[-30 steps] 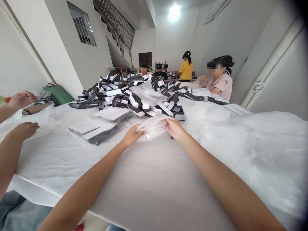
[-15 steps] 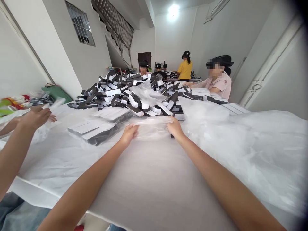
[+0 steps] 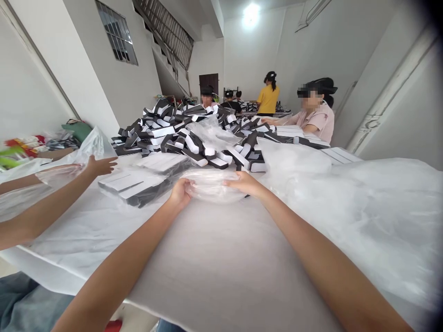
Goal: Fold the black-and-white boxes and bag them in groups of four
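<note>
A clear plastic bag (image 3: 212,186) lies bunched into a rounded, flattened wad between my hands, on the white-covered table (image 3: 207,258). My left hand (image 3: 182,192) presses its left side with curled fingers. My right hand (image 3: 244,183) lies over its right side, fingers stretched toward my left hand. Just beyond my left hand sits a stack of black-and-white flat boxes (image 3: 133,184) under thin plastic. A heap of similar boxes (image 3: 183,136) rises behind both hands.
Along the left, a co-worker's hand (image 3: 100,166) lifts a plastic bag (image 3: 93,147). Loose white plastic sheeting (image 3: 363,212) covers the table's right side. A co-worker in a pink shirt (image 3: 320,124) sits across the table. Another person in yellow (image 3: 268,99) stands farther back.
The bag has drawn into a tighter, rounder wad between my hands, and my right hand has flattened over it. The co-worker's hand has moved right, raising a plastic bag.
</note>
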Available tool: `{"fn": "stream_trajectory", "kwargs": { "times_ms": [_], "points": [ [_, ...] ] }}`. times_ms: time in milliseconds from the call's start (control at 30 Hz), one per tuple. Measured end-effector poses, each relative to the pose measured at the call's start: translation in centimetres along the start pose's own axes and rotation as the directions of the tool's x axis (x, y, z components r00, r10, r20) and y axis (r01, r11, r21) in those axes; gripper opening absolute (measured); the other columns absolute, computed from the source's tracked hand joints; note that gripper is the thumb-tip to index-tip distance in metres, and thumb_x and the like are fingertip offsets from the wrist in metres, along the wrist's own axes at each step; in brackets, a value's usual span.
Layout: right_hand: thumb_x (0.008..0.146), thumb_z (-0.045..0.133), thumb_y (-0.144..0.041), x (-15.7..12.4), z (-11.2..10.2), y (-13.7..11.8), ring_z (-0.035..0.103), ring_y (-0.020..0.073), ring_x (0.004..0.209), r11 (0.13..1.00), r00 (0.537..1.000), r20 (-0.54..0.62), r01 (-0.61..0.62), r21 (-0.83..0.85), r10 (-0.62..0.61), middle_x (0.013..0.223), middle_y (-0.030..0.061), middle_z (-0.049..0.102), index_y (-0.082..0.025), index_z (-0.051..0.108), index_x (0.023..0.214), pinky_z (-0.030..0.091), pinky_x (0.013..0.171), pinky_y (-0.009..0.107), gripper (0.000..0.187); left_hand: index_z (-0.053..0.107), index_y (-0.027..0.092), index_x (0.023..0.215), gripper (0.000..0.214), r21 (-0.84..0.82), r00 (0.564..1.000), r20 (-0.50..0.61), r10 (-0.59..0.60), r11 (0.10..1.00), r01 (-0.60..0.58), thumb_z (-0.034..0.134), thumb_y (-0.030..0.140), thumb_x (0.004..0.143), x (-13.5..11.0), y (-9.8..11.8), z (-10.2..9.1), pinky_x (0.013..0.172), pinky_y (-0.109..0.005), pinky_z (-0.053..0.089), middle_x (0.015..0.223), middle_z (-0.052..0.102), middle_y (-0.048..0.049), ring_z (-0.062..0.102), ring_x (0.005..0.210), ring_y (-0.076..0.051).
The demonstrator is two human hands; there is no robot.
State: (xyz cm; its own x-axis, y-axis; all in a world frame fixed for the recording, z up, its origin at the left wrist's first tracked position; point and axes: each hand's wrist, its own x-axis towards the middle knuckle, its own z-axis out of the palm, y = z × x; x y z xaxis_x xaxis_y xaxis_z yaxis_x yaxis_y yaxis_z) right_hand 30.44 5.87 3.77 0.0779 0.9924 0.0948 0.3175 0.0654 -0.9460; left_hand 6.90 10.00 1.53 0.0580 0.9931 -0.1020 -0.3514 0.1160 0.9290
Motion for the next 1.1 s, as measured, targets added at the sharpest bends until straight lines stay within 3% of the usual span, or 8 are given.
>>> {"fn": "stream_trajectory", "kwargs": {
  "times_ms": [200, 333, 433, 567, 633, 700, 867, 1100],
  "points": [
    [0.074, 0.059, -0.024, 0.3, 1.1, 0.1, 0.059, 0.0159, 0.066, 0.992, 0.995, -0.075, 0.062, -0.110, -0.071, 0.079, 0.0003, 0.066, -0.022, 0.064, 0.084, 0.044, 0.059, 0.026, 0.011, 0.035, 0.022, 0.055, 0.030, 0.135, 0.987, 0.156, 0.048, 0.988, -0.069, 0.058, 0.031, 0.071, -1.1, 0.2, 0.3, 0.045, -0.025, 0.033, 0.050, 0.033, 0.0042, 0.032, 0.043, -0.008],
    [0.080, 0.045, -0.024, 0.6, 0.9, 0.4, 0.058, 0.0136, 0.058, 0.998, 0.996, -0.091, 0.013, -0.061, -0.019, 0.088, 0.0025, 0.067, -0.022, 0.056, 0.115, 0.048, 0.057, 0.027, 0.036, 0.054, 0.019, 0.065, 0.022, 0.309, 0.976, 0.187, 0.116, 0.936, -0.170, 0.072, 0.031, 0.067, -1.3, -0.1, 0.6, 0.054, -0.024, 0.036, 0.057, 0.046, 0.0029, 0.045, 0.055, -0.012],
    [0.073, 0.057, -0.027, 0.0, 0.4, -0.3, 0.064, 0.0199, 0.084, 0.986, 0.991, -0.109, 0.065, -0.152, -0.082, 0.121, 0.0096, 0.060, -0.023, 0.038, 0.138, 0.051, 0.072, 0.033, 0.067, 0.058, 0.019, 0.064, 0.019, 0.445, 0.955, 0.195, 0.222, 0.848, -0.288, 0.076, 0.026, 0.065, -1.4, -0.2, 0.7, 0.058, -0.025, 0.034, 0.060, 0.052, 0.0016, 0.048, 0.063, -0.015],
    [0.069, 0.067, -0.025, -1.7, 0.8, -2.4, 0.042, 0.0292, 0.129, 0.732, 0.867, 0.032, 0.439, -0.521, -0.497, 0.146, 0.0126, 0.040, -0.024, 0.019, 0.151, 0.035, 0.104, 0.044, 0.095, 0.063, 0.021, 0.067, 0.012, 0.576, 0.903, 0.252, 0.349, 0.696, -0.430, 0.074, 0.018, 0.065, -2.4, 0.1, 0.9, 0.058, -0.025, 0.032, 0.062, 0.054, -0.0007, 0.051, 0.069, -0.020],
    [0.071, 0.065, -0.018, -2.5, 1.4, -3.4, 0.046, 0.0292, 0.125, 0.566, 0.822, 0.175, 0.511, -0.647, -0.542, 0.128, 0.0091, 0.057, -0.026, 0.033, 0.146, 0.025, 0.110, 0.048, 0.082, 0.068, 0.022, 0.076, 0.017, 0.623, 0.866, 0.331, 0.374, 0.603, -0.499, 0.073, 0.012, 0.062, -3.3, 0.3, 1.3, 0.058, -0.025, 0.031, 0.069, 0.059, -0.0027, 0.052, 0.071, -0.023],
    [0.076, 0.058, -0.011, -2.9, 1.9, -4.0, 0.059, 0.0272, 0.105, 0.493, 0.850, 0.246, 0.480, -0.726, -0.465, 0.100, 0.0061, 0.067, -0.025, 0.055, 0.127, 0.029, 0.105, 0.046, 0.054, 0.071, 0.024, 0.082, 0.026, 0.625, 0.840, 0.388, 0.378, 0.562, -0.542, 0.072, 0.010, 0.060, -4.2, 0.3, 1.8, 0.057, -0.024, 0.030, 0.079, 0.063, -0.0041, 0.054, 0.075, -0.024],
    [0.085, 0.042, -0.008, -2.8, 1.4, -4.0, 0.062, 0.0248, 0.086, 0.533, 0.904, 0.043, 0.288, -0.796, -0.425, 0.108, 0.0095, 0.068, -0.022, 0.061, 0.113, 0.039, 0.069, 0.032, 0.036, 0.068, 0.024, 0.079, 0.021, 0.659, 0.827, 0.332, 0.454, 0.516, -0.548, 0.073, 0.012, 0.062, -4.2, 0.2, 2.2, 0.057, -0.023, 0.029, 0.088, 0.061, -0.0053, 0.054, 0.082, -0.025],
    [0.084, 0.041, -0.007, -1.2, -1.5, -2.3, 0.061, 0.0247, 0.094, 0.706, 0.901, -0.107, 0.250, -0.662, -0.419, 0.119, 0.0086, 0.063, -0.023, 0.054, 0.126, 0.043, 0.076, 0.034, 0.046, 0.066, 0.023, 0.074, 0.028, 0.765, 0.899, 0.078, 0.431, 0.553, -0.331, 0.063, -0.001, 0.059, -0.1, 1.7, -1.7, 0.064, -0.024, 0.034, 0.087, 0.062, -0.0040, 0.055, 0.084, -0.024]
  ]
}}
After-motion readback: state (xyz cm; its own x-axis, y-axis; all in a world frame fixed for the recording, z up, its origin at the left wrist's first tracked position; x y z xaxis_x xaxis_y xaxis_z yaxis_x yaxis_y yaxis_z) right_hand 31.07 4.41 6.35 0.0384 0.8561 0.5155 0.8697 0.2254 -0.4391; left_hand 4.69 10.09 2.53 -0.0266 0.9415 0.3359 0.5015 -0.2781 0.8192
